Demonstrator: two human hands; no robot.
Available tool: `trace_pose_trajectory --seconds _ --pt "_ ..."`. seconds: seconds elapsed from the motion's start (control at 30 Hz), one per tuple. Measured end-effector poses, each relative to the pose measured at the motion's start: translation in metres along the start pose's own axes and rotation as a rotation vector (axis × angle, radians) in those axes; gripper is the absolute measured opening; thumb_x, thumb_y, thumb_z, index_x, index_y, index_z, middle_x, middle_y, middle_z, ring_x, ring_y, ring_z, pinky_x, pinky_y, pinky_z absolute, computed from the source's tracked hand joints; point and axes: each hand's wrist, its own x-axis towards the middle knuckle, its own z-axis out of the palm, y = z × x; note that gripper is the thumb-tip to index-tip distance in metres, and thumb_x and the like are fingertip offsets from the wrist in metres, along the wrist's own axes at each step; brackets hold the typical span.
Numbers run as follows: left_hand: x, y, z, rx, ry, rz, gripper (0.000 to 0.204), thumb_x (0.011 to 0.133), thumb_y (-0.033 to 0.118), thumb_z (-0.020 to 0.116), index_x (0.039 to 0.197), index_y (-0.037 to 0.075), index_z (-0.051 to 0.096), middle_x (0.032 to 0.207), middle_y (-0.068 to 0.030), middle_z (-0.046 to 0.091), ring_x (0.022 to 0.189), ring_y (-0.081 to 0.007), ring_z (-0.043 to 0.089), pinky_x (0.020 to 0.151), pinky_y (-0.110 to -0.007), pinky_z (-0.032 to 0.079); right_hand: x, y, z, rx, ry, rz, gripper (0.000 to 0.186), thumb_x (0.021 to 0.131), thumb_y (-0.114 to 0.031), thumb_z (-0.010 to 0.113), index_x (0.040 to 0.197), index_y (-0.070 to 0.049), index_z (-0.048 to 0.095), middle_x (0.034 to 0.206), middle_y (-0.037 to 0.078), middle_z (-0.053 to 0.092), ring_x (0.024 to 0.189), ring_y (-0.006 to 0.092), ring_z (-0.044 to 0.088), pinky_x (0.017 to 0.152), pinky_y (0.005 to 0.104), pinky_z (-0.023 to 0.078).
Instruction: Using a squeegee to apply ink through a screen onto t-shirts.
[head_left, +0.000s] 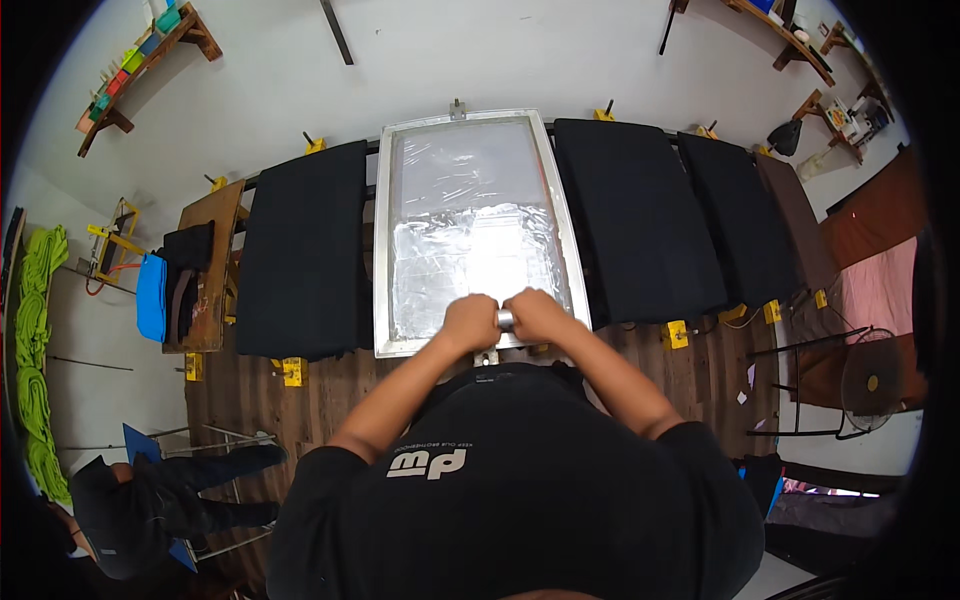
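Note:
A screen-printing frame with a pale metal rim lies in front of me, its mesh partly covered by shiny, wrinkled clear film or tape. At its near end, my left hand and my right hand sit side by side, fingers closed around a silver bar-shaped handle. Only a short piece of the handle shows between my fists; the rest is hidden by my hands. Metal clamps hold the frame at its near and far ends.
Black fabric-covered boards stand left of the frame, and more black boards to its right, with yellow brackets. A co-worker in black is at lower left. A fan stands at right. Green cloth hangs far left.

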Motion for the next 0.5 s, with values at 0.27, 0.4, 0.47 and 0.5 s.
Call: trace_pose_trajectory --seconds 0.27,0.4,0.47,0.5 --pt "0.086 -0.034 -0.028 0.132 0.211 0.01 0.02 0.071 0.018 0.067 0.086 0.009 0.076 0.089 -0.0181 0.074 0.085 -0.0381 0.072 0.078 -0.047 0.058 0.089 0.038 -0.024 -0.025 0.186 -0.009 0.015 0.068 -0.006 0.065 0.081 -0.004 0.071 0.081 0.022 0.07 0.08 0.0422 0.069 0.074 0.0498 0.056" --pt "0.087 -0.031 -0.027 0.135 0.122 -0.002 0.019 0.07 0.016 0.067 0.082 0.004 0.075 0.088 -0.02 0.074 0.084 -0.0359 0.074 0.077 -0.044 0.06 0.086 0.04 -0.02 -0.053 0.078 0.019 0.017 0.065 -0.008 0.068 0.081 -0.005 0.073 0.082 0.021 0.072 0.08 0.0402 0.07 0.076 0.0472 0.057" --pt "0.081 -0.027 -0.027 0.133 0.027 0.003 0.019 0.07 0.016 0.067 0.082 0.004 0.075 0.087 -0.0204 0.074 0.084 -0.0361 0.074 0.077 -0.044 0.06 0.081 0.039 -0.02 -0.047 0.038 0.027 0.019 0.063 -0.009 0.069 0.081 -0.005 0.073 0.081 0.021 0.072 0.079 0.0403 0.07 0.076 0.0465 0.057" --pt "0.077 -0.024 -0.027 0.138 0.001 -0.004 0.018 0.071 0.016 0.067 0.081 0.004 0.075 0.087 -0.0209 0.074 0.084 -0.0367 0.074 0.078 -0.044 0.06 0.076 0.034 -0.024 -0.054 -0.005 0.036 0.017 0.064 -0.009 0.07 0.08 -0.005 0.074 0.081 0.021 0.072 0.08 0.0393 0.071 0.077 0.0458 0.058"
